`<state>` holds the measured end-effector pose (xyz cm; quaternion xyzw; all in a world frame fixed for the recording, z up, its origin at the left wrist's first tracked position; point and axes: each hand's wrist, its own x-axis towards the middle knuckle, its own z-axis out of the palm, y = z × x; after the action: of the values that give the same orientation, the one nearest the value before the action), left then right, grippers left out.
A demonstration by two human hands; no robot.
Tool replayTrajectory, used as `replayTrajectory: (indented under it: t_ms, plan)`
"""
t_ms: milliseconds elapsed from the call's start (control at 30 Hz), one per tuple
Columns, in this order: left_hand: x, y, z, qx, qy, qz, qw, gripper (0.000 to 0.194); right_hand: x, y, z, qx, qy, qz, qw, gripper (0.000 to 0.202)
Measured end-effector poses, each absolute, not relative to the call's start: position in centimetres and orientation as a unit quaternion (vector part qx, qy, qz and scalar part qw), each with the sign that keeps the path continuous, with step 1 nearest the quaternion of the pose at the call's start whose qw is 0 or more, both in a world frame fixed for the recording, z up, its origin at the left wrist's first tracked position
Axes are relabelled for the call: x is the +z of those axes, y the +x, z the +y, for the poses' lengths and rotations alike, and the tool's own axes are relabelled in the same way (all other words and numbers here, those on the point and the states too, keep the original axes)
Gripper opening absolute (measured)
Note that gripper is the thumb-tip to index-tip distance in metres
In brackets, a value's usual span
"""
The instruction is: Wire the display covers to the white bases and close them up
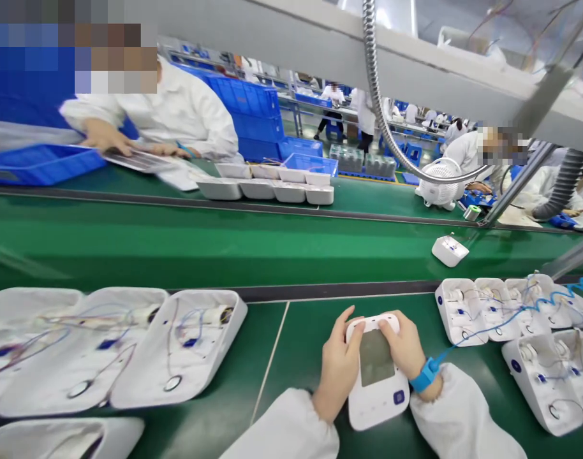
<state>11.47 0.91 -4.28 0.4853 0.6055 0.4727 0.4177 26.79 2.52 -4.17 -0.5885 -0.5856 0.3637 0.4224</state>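
Note:
A white device casing with a grey display window (376,358) and a dark blue button is held between both hands, above the green bench. My left hand (340,363) grips its left edge, thumb on the front near the top. On the other side my right hand (406,347) has its thumb at the window's upper right corner. A blue wrist strap (425,375) with a coiled cord circles my right wrist. Left of my hands lie white open housings (224,357) with wires, small motors and round metal discs inside. More such housings (525,382) stand on the right.
Behind the bench runs a green conveyor belt (215,255) carrying one white housing (450,251). Across it, a co-worker's hands (112,137) handle a flat piece beside a blue tray (43,167). A metal hose (375,83) hangs overhead. A white fan (442,183) stands at right.

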Motion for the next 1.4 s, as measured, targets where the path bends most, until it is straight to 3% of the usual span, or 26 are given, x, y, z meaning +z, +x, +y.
replayTrajectory:
  t_ms: [200,300,367,400,467,500,567,633,733,800,1167,1400]
  plan:
    - [-3.0,11.2,3.4,0.415,0.565,0.581,0.413,0.064,-3.6,27.2,2.6,0.283,-0.641,-0.608,0.374,0.049]
    - [-1.7,11.5,3.8,0.343,0.699,0.551,0.301,0.066,-3.1,28.3,2.0,0.237,-0.688,-0.597,0.336,0.052]
    - [-1.4,11.7,2.2,0.273,0.778,0.518,0.228,0.083,-2.6,29.5,0.8,0.212,-0.712,-0.596,0.304,0.053]
    - [-1.6,11.7,1.0,0.235,0.801,0.507,0.214,0.103,-2.2,30.1,0.0,0.202,-0.719,-0.606,0.273,0.055]
    - [-2.3,11.4,-1.6,0.176,0.817,0.509,0.205,0.14,-1.1,31.1,-1.7,0.176,-0.725,-0.644,0.17,0.061]
    - [-2.8,11.2,-2.7,0.156,0.821,0.507,0.209,0.142,-0.5,31.4,-2.4,0.155,-0.723,-0.664,0.111,0.062]
    - [-3.3,10.8,-3.7,0.138,0.838,0.48,0.221,0.137,0.8,31.4,-3.1,0.093,-0.69,-0.717,0.036,0.065]
    - [-3.2,10.5,-3.6,0.14,0.857,0.436,0.236,0.128,1.9,31.0,-3.0,0.053,-0.584,-0.809,0.036,0.074]
    - [-2.0,10.4,-2.9,0.134,0.874,0.389,0.257,0.112,2.3,30.1,-1.9,0.096,-0.342,-0.934,0.031,0.088]
    - [-1.4,10.5,-2.9,0.118,0.869,0.401,0.266,0.106,2.1,29.9,-1.3,0.139,-0.269,-0.953,0.017,0.088]
    - [-4.5,10.4,-4.0,0.146,0.839,0.409,0.326,0.12,1.3,29.5,-1.7,0.149,-0.267,-0.952,0.001,0.082]
    - [-3.7,11.0,-4.0,0.158,0.825,0.44,0.318,0.118,0.9,30.0,-1.4,0.159,-0.256,-0.953,0.013,0.078]
